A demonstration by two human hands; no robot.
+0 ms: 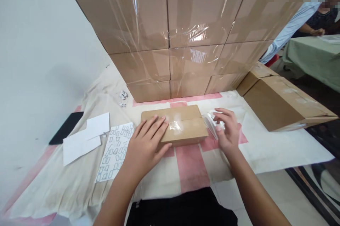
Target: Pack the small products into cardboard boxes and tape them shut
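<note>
A closed brown cardboard box (186, 128) lies flat before me on the cloth, with shiny clear tape across its top. My left hand (151, 135) rests flat on the box's left part, fingers stretched out and thumb along the near edge. At the box's right end, my right hand (227, 128) curls its fingers and thumb around a tilted, round white-edged item that looks like a roll of tape (210, 125). The fingers partly hide the roll.
Behind stands a tall wall of taped cardboard boxes (196, 13). More boxes (284, 102) lie at right. On the left are a drawn-on sheet (115, 151), white paper pieces (82, 142), a black flat item (66, 128) and crumpled silvery bits (123, 95). Another person (318, 20) sits at back right.
</note>
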